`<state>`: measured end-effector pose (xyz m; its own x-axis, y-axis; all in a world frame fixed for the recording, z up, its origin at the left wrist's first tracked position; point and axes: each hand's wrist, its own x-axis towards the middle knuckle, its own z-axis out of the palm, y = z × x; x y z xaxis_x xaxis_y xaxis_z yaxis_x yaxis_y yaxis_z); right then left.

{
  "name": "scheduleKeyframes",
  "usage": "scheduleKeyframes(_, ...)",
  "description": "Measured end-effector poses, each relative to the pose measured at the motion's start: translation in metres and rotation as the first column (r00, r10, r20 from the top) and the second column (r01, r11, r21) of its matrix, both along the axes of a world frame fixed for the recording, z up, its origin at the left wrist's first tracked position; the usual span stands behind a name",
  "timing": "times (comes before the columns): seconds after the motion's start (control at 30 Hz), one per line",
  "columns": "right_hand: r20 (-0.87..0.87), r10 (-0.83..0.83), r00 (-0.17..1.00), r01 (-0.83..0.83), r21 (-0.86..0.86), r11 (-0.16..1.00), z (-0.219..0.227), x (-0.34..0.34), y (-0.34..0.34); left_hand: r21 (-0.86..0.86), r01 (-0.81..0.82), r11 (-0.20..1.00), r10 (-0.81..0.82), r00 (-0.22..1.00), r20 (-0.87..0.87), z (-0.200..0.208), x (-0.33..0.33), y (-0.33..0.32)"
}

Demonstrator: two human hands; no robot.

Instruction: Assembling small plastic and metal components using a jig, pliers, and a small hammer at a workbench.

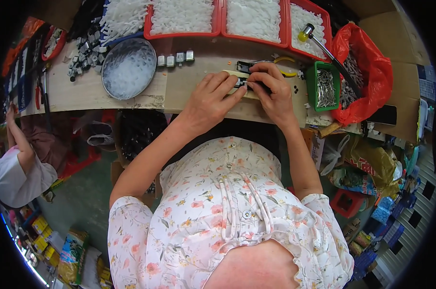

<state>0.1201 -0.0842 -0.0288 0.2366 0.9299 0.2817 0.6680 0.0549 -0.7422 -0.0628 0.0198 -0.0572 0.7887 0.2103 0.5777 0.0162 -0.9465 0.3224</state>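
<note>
My left hand (212, 100) lies over the bench, its fingers bent and pressed against a small black-and-white part (239, 82) set on a cream-coloured block (233, 74). From the other side my right hand (272, 94) meets it, thumb and forefinger pinched close to the same part. Whatever sits in that pinch is too small to make out. Just beyond the fingertips lies an open black casing (244, 66). Yellow-handled pliers (289, 74) rest behind my right hand. A few tiny dark pieces (296, 89) lie to its right.
Red trays (221, 19) of white plastic parts line the back. On the left are a metal bowl (111, 67), several small metal-and-plastic blocks (170, 60) and a heap of similar ones. To the right stand a green basket (316, 91) of metal pins, a hammer (330, 54) and a red bag (372, 91).
</note>
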Motion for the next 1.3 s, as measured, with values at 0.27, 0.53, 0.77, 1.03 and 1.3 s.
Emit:
scheduleKeyframes(0.27,0.044,0.008,0.999,-0.01,0.041,0.999,-0.002,0.001,0.001,0.079,-0.043,0.996,0.046,0.998,-0.039,0.005,0.006,-0.003)
scheduleKeyframes(0.53,0.177,-0.202,0.963,0.18,0.13,0.975,0.032,0.021,-0.027,0.054,-0.023,0.998,0.026,0.998,-0.051,0.012,0.009,-0.003)
scheduleKeyframes(0.77,0.491,-0.495,0.717,0.539,0.06,0.84,0.036,0.107,-0.092,-0.131,0.003,0.991,-0.01,0.998,-0.054,0.029,0.008,0.007)
scheduleKeyframes(1.03,0.612,-0.441,0.656,0.583,-0.039,0.812,0.023,0.12,-0.096,-0.084,-0.037,0.996,0.044,0.996,0.083,0.058,0.055,0.057)
scheduleKeyframes(1.3,0.554,-0.433,0.711,0.517,0.006,0.856,0.016,0.13,-0.093,0.137,-0.117,0.984,0.12,0.993,-0.016,0.046,0.12,0.104)
